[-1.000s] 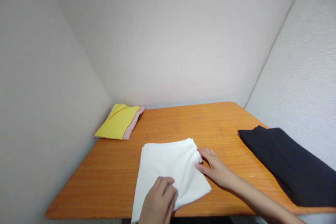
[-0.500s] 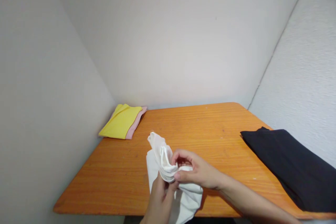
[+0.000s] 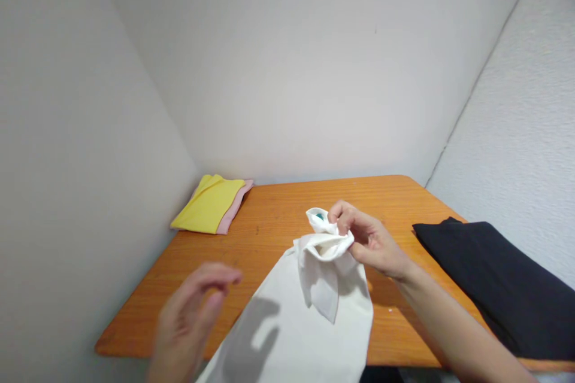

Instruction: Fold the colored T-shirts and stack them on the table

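Observation:
My right hand (image 3: pixel 366 239) pinches the bunched top edge of a white cloth (image 3: pixel 309 317) and holds it up above the orange wooden table (image 3: pixel 278 215). The cloth hangs down from that grip toward the near table edge, partly unfolded, with a loose flap in the middle. My left hand (image 3: pixel 191 311) hovers at the lower left, apart from the cloth, blurred, fingers loosely curled and holding nothing.
A folded yellow cloth (image 3: pixel 205 209) lies on a pink one (image 3: pixel 233 208) in the far left corner by the wall. A black cloth (image 3: pixel 489 278) lies along the right side. Walls close in the table on three sides.
The white cloth went from lying folded flat to being lifted and shaken open. My right hand rose with it; my left hand let go and swung out to the left.

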A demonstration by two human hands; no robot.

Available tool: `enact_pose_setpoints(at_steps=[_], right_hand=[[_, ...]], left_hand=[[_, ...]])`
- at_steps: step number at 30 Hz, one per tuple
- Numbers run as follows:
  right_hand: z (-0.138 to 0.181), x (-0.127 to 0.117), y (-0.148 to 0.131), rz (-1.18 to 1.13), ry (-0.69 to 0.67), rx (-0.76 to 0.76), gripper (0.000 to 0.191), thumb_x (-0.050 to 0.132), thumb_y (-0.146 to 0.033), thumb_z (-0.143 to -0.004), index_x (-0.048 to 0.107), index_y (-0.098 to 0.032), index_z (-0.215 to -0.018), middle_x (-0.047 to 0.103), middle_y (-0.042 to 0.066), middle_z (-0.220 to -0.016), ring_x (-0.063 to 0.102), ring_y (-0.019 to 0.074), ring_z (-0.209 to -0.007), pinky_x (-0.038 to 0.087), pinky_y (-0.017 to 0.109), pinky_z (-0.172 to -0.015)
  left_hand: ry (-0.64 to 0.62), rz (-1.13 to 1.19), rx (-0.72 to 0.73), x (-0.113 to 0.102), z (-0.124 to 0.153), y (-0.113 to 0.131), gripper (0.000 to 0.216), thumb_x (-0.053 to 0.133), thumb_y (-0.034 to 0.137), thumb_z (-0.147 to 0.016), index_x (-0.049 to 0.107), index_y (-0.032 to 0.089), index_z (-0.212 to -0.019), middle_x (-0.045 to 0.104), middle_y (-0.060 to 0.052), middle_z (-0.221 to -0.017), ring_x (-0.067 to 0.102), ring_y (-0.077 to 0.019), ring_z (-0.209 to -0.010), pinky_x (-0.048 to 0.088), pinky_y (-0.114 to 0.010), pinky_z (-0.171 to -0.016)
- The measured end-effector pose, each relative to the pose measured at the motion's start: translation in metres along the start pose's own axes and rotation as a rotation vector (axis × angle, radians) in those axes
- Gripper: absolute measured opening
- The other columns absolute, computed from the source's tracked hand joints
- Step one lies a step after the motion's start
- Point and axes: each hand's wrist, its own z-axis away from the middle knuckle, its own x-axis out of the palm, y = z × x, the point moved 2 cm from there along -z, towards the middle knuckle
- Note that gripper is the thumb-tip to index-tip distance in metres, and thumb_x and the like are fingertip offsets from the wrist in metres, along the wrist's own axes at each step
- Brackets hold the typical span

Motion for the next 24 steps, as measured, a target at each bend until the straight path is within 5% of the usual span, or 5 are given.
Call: enact_pose_setpoints(at_steps=[4,8,12,18,24], right_hand=[[-0.002,0.020,0.009,0.149,0.094,-0.037,0.014,0.059,-0.032,-0.087,0.050,-0.021,-0.086,0.049,0.006,-0.103,0.051,0.0205,-0.095,0.042,0.033,-0.081],[0.032,0.033,0.027,0.522,0.458,0.168,0.019,0.062,-0.036,-0.088,0.048,-0.022,-0.090,0.050,0.004,-0.092,0.051,0.0192,-0.083,0.042,0.031,-0.072],[0.070,0.058,0.048,0.426,0.266,0.475,0.021,0.060,-0.041,-0.090,0.050,-0.023,-0.093,0.051,-0.001,-0.073,0.051,0.0164,-0.065,0.041,0.029,-0.061],[0.085,0.065,0.078,0.163,0.422,0.566,0.047,0.068,-0.048,-0.083,0.048,-0.020,-0.115,0.061,0.004,-0.094,0.059,0.0188,-0.074,0.049,0.032,-0.071],[0.069,0.021,0.068,-0.126,0.529,0.477,0.042,0.059,-0.056,-0.087,0.059,-0.021,-0.111,0.064,0.006,-0.106,0.059,0.0231,-0.096,0.047,0.034,-0.087]], left_hand=[[-0.382,-0.015,0.123,0.105,-0.039,0.017,0.028,0.065,0.038,-0.085,0.063,0.022,-0.109,0.066,-0.006,-0.108,0.060,-0.0197,-0.096,0.049,-0.030,-0.081],[-0.371,-0.099,0.017,0.159,-0.029,-0.004,0.027,0.051,0.040,-0.093,0.059,0.018,-0.078,0.063,-0.003,-0.076,0.057,-0.0159,-0.069,0.041,-0.026,-0.063],[-0.391,-0.048,0.012,0.168,-0.001,-0.016,0.027,0.045,0.041,-0.097,0.059,0.021,-0.086,0.065,-0.004,-0.083,0.059,-0.0178,-0.076,0.040,-0.028,-0.067],[-0.360,-0.002,-0.040,0.167,0.012,-0.022,0.038,0.032,0.042,-0.100,0.054,0.021,-0.078,0.063,-0.004,-0.077,0.058,-0.0179,-0.073,0.041,-0.029,-0.069],[0.096,0.274,-0.390,0.130,-0.029,-0.053,0.041,0.043,0.051,-0.092,0.059,0.018,-0.111,0.063,-0.011,-0.123,0.057,-0.0232,-0.115,0.047,-0.031,-0.093]])
